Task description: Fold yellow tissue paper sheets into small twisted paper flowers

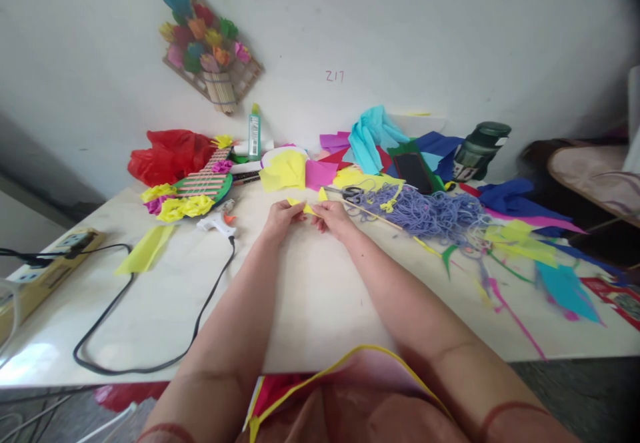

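Both my hands meet over the middle of the pale table (310, 296), pinching one small piece of yellow paper (306, 207) between them. My left hand (281, 217) grips its left end with the fingers closed. My right hand (334, 217) holds the right end, fingers curled too. A white glue gun (216, 223) lies just left of my left hand. Right of my right hand are scissors (350, 193) and a thin wooden stick (380, 216).
A heap of purple cord (430, 211) and coloured paper scraps (520, 239) cover the right side. Yellow and pink sheets (295, 171), a green glue bottle (255, 133), a red bag (170, 153), a phone (414, 169) and a dark jar (480, 149) line the back. A power strip (50, 263) and black cable (150, 336) lie left.
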`<state>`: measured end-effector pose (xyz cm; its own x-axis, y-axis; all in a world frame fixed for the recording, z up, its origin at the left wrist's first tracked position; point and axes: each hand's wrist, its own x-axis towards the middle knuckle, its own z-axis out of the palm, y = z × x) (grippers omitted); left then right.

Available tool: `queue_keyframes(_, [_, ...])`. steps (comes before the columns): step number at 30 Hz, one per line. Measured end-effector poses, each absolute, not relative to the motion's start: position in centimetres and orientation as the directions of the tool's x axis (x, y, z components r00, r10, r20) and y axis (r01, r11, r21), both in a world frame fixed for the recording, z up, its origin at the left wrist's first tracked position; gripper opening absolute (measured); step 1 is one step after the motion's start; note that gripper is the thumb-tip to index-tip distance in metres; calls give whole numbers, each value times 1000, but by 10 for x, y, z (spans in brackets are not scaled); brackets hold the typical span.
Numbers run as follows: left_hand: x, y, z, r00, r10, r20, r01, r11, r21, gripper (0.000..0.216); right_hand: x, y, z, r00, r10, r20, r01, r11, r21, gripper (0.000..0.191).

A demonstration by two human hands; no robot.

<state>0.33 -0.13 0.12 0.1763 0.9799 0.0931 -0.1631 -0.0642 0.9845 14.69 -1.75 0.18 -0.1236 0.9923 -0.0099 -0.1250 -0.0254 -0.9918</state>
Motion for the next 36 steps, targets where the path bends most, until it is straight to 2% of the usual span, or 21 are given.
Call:
queue_keyframes(7, [4, -4, 5, 163, 985, 63, -162, -36, 986, 26, 147, -19, 3, -124, 992, 7, -128, -9, -992, 21])
queue_keyframes(15, [3, -6, 6, 243, 961, 133, -147, -99, 984, 22, 153, -18, 1, -284, 958, 34, -84, 11, -996, 28])
queue_keyframes(20, [4, -7, 6, 255, 958, 135, -132, -103, 986, 25, 153, -18, -1, -265, 962, 73, -72, 55, -996, 25])
queue_keyframes(27, [3, -5, 5, 125, 987, 98, -262, -62, 963, 27, 151, -17, -2, -230, 972, 55, -85, 36, -996, 25])
queue_keyframes(36, [2, -1, 6, -1, 996, 91, -321, -87, 943, 23, 151, -16, -3, -227, 973, 41, -109, 16, -994, 20])
